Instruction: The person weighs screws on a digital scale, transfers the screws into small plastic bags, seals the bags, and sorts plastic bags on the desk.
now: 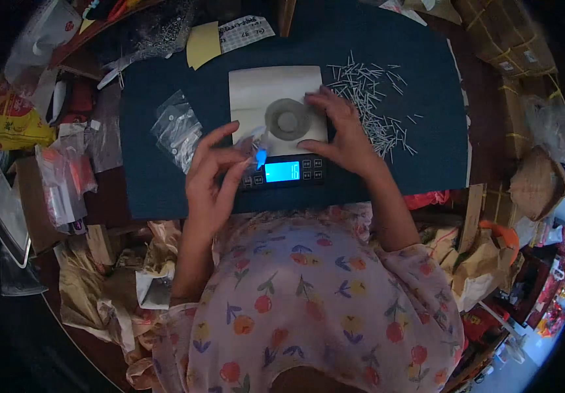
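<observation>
My left hand [214, 173] pinches a small clear plastic bag [253, 145] between thumb and fingers, over the left front of a digital scale. The bag is partly hidden, and a bright blue glare shows on it. On the scale's pale platform [246, 85] sits a round grey dish [288, 120] with a lighter round centre. Around the dish's right side, my right hand [343, 131] is spread, thumb and fingers apart; whether the fingertips touch the rim I cannot tell. The scale's lit blue display [282, 171] faces me between my wrists.
Many thin metal pins [368, 98] lie loose right of the scale on the dark blue mat [413, 180]. Several small clear bags [177, 131] lie to the left. A yellow paper [204, 46] and a handwritten label [246, 33] lie behind. Cardboard boxes [505, 39] stand at far right.
</observation>
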A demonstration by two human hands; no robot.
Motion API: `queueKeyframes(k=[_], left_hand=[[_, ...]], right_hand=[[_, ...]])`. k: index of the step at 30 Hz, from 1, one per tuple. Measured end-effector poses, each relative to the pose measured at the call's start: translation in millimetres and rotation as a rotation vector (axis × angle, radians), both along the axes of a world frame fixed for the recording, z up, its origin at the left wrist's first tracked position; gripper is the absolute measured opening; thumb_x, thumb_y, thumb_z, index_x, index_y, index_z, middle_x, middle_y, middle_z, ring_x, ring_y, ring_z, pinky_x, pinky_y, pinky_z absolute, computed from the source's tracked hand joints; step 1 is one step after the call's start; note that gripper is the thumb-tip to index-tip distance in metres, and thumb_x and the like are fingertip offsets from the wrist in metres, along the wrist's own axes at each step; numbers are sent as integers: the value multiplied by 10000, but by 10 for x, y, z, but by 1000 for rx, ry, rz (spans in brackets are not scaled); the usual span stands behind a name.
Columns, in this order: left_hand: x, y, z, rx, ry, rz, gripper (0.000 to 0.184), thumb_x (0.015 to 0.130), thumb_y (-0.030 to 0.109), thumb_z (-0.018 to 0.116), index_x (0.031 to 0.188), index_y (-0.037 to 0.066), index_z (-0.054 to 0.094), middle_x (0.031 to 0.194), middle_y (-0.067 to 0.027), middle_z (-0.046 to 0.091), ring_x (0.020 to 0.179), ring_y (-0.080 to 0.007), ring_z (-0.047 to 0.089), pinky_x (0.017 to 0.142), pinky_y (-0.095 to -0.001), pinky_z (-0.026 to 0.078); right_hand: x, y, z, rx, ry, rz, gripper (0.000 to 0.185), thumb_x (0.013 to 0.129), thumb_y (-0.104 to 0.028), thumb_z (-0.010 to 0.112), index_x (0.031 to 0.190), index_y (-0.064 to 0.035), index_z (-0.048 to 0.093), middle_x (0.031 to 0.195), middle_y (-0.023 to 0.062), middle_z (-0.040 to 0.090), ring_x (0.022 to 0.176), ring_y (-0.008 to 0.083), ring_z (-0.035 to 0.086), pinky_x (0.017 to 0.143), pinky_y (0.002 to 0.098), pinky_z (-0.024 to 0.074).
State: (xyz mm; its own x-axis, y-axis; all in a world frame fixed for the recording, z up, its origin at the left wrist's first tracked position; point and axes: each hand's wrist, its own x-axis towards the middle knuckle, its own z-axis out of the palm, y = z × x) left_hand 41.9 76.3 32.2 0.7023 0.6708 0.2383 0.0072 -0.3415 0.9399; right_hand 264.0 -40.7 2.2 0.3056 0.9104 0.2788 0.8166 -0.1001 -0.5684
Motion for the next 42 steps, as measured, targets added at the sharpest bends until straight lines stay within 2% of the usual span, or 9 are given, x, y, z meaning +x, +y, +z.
queueKeyframes(k=[6,9,12,18,24,27,33,36,42], left_hand=[[27,-61,-9,-74,-247,-168,102,798,-35,625,896,-25,598,1216,-228,527,1017,-227,602,799,-306,524],[67,-177,77,-329,-302,-179,167,764,-21,661,921,-15,603,1185,-200,558,1029,-230,602,805,-304,521],[79,-148,97,-41,-14,-231,209,749,-16,684,944,1,609,1116,-181,586,1005,-224,603,814,-327,511],[109,-193,192,-48,185,-151,110,734,-2,708,826,-4,648,876,-102,662,854,-180,634,761,-306,501],[13,-155,127,-140,93,-248,107,717,4,732,794,11,658,906,-121,681,904,-206,660,764,-299,509],[-57,-98,78,-354,-81,-147,115,692,-10,751,739,11,648,908,-134,683,927,-217,657,774,-309,507],[-259,61,82,-342,126,-252,134,686,-12,763,703,4,631,873,-126,683,860,-198,659,722,-292,508],[-517,199,151,-306,219,-289,128,687,-19,760,697,-4,633,831,-113,681,786,-168,651,677,-278,502],[-1117,429,179,-440,867,-181,68,735,10,727,774,-12,676,783,-116,674,708,-111,622,619,-273,481]], right_hand=[[-179,40,452,142,218,311,234,725,-216,743,894,-110,620,883,21,609,907,207,581,929,449,314],[-264,9,592,136,145,357,141,718,-156,713,788,-118,597,794,-6,570,830,181,566,889,432,331],[-350,-1,624,128,48,394,119,720,-146,690,761,-122,580,757,-7,549,798,178,556,893,427,340],[-406,-24,585,130,12,374,130,722,-187,696,733,-129,580,738,-6,535,798,173,558,890,430,359],[-399,-75,622,238,-141,482,166,740,-264,714,734,-132,613,746,-9,543,809,168,560,863,424,376],[-310,-147,664,189,-13,401,167,735,-260,725,720,-130,621,757,-13,555,817,171,563,853,415,385],[-218,-223,500,-23,185,340,399,636,-236,793,976,-94,639,929,51,614,925,226,579,840,384,407],[75,-464,295,-196,81,74,624,636,-261,812,1184,-118,550,1125,138,560,1078,304,524,925,418,405],[422,-924,102,-464,-53,-351,808,586,-129,829,1303,-152,457,1225,177,483,1142,356,464,961,439,421]])
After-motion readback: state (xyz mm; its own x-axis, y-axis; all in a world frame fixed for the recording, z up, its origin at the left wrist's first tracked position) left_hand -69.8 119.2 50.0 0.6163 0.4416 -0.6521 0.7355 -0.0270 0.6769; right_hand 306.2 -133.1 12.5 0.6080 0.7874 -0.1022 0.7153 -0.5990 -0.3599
